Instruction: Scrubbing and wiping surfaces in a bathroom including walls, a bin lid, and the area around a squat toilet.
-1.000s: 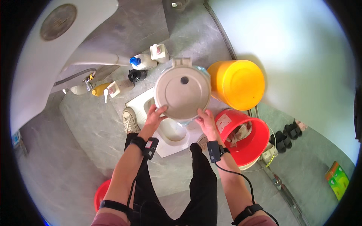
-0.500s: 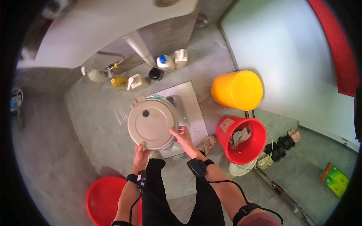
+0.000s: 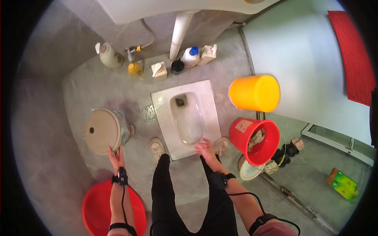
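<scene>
Left hand (image 3: 116, 160) at the near rim of a round beige lidded bin (image 3: 103, 131), well left of the squat toilet (image 3: 189, 118); fingers bent against the lid edge, can't tell if they grip it. Right hand (image 3: 207, 150) empty, half open, fingers loosely curled, over the toilet's near edge. Canvas shoes (image 3: 156, 148) flank the toilet's near end. Red basin (image 3: 92, 208) left of the toilet and nearer the person, partly behind the left forearm. Red bucket (image 3: 241, 135) right of the toilet, cloth (image 3: 256, 140) inside; yellow bucket (image 3: 267, 93) also right, level with its far half. Past the toilet's far end: blue-capped white bottle (image 3: 190, 59), black container (image 3: 177, 67), yellow bottle (image 3: 135, 70) farther left.
</scene>
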{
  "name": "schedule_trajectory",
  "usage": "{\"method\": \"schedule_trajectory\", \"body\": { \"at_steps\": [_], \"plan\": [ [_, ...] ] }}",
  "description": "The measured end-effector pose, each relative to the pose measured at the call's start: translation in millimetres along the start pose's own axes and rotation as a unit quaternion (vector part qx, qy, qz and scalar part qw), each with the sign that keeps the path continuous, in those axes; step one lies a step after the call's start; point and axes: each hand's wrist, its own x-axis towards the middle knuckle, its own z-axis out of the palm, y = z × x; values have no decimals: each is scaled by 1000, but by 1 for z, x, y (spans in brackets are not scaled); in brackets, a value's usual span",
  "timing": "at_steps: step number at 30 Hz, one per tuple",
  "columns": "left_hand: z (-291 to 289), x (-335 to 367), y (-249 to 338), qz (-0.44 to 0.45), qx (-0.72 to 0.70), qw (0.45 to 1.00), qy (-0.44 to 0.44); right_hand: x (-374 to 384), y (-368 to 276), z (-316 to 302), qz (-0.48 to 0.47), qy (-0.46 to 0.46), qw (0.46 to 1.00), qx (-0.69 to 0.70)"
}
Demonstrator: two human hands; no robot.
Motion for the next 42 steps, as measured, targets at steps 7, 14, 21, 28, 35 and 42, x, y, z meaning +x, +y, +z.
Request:
{"method": "schedule_trajectory", "body": {
  "at_steps": [7, 14, 21, 28, 35, 42],
  "plan": [
    [-86, 22, -12, -82, -3, 995, 59, -17, 16, -55, -12, 54, 997, -47],
    [-65, -30, -49, -164, 333, 928, -20, -27, -16, -46, -52, -9, 992, -114],
    [102, -137, -80, -305, 217, 927, -4, -47, -44, -70, -88, -49, 974, -202],
    [159, -187, -130, -305, 252, 887, -238, -73, -46, -174, -64, 0, 985, -158],
    [252, -267, -207, -346, 347, 853, -182, -99, -69, -277, -97, 106, 988, -50],
    [323, -354, -227, -342, 428, 804, -233, -132, -85, -337, -92, 108, 990, 12]
  ]
}}
